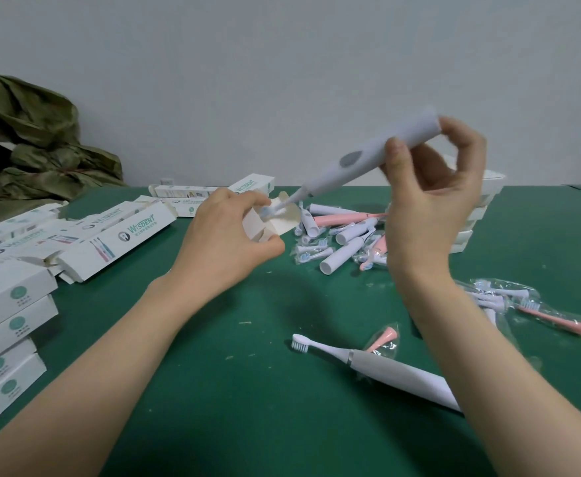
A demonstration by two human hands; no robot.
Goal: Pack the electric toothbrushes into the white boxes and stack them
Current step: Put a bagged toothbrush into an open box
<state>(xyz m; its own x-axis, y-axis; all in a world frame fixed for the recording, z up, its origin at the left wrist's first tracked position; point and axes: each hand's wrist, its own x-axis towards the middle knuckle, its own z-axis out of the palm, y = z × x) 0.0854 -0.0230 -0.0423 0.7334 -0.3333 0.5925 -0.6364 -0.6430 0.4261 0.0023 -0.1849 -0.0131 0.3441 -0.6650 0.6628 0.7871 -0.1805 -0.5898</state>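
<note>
Our right hand (430,187) pinches the white toothbrush (361,160) by its handle, brush head at the open box (275,222) our left hand (227,239) grips.

Left grip (227,235) apparently curled; right grip (433,201) pinching, raised higher.

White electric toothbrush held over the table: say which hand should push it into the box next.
Right, probably. The right hand pinches the white electric toothbrush by its handle, brush head at the mouth of the open white cardboard box; the left hand is busy gripping that box.
</note>
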